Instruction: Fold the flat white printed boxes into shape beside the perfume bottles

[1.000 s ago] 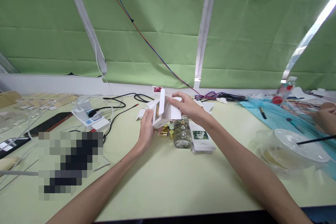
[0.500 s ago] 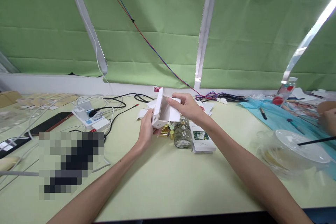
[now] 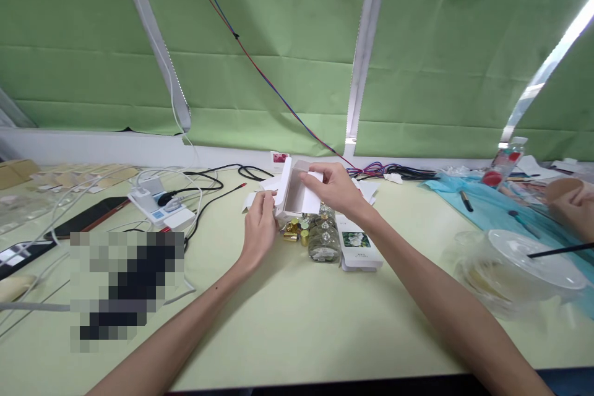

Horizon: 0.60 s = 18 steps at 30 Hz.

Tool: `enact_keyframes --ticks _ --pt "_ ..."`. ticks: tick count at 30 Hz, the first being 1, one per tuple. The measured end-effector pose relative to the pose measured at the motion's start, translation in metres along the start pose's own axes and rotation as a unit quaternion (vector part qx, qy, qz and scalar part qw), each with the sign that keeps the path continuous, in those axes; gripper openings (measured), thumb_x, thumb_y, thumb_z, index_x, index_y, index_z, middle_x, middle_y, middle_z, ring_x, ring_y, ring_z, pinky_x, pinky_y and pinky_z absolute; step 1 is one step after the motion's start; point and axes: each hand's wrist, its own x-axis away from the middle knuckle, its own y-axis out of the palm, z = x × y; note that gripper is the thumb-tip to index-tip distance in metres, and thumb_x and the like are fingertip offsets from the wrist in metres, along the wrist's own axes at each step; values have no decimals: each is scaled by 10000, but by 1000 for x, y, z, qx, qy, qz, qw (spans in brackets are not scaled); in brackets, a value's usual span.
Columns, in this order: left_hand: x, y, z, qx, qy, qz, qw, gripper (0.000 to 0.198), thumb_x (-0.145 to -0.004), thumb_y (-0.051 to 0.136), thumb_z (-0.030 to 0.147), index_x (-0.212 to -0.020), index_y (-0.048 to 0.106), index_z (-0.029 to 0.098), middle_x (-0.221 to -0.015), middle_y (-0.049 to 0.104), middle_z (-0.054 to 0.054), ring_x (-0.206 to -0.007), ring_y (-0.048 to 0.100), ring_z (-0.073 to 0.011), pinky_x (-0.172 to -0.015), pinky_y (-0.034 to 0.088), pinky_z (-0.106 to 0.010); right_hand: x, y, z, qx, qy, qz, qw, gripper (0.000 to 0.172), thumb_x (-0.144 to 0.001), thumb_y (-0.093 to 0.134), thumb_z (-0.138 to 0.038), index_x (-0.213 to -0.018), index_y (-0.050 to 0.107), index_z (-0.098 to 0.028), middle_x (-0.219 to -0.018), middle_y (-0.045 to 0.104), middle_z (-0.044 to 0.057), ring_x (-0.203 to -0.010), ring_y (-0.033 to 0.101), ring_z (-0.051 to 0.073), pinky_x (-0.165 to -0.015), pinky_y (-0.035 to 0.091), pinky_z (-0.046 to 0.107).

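Both my hands hold a small white cardboard box (image 3: 297, 193) above the pale green table (image 3: 297, 322). My left hand (image 3: 258, 230) pinches its left end, fingers closed. My right hand (image 3: 335, 189) grips its right side, thumb on the open flap. The box's open inside faces me. Right below it lie a clear glass bottle (image 3: 323, 236), several small gold caps (image 3: 294, 230) and a flat white box with a flower picture (image 3: 357, 242).
A white power strip with cables (image 3: 160, 205) and a dark phone (image 3: 86, 218) lie at the left. A clear plastic bowl with lid (image 3: 520, 266) sits at the right, with a blue cloth (image 3: 477, 204) behind it. Another person's hand (image 3: 573, 207) shows at the right edge.
The box has been turned and raised slightly so its open inside faces me. My left hand has shifted down its left end. The other person's hand at the right edge moved.
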Motion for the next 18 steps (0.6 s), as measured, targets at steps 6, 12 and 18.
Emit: enact_keyframes --ticks 6,12,18 --pt "2 -1 10 -38 5 24 999 242 -1002 485 409 -959 623 215 -686 532 13 -529 421 -128 -486 328 -239 -2 -4 1 52 -16 38 998 268 -934 541 -324 -705 605 -201 -654 450 -34 -557 313 106 -563 271 267" --pt "7 1 9 36 67 19 997 295 -1002 452 471 -1111 575 226 -850 563 1 -523 385 -98 -502 327 -248 -3 -3 4 153 -62 90 982 272 -929 543 -280 -697 659 -198 -634 524 -14 -576 373 137 -655 345 289" --pt "11 0 6 -13 159 -17 987 439 -900 571 491 -1249 532 228 -974 583 -27 -616 511 -113 -551 423 -255 0 3 10 211 -66 51 974 270 -959 510 -246 -1049 760 -198 -927 765 75 -668 577 199 -785 430 328"
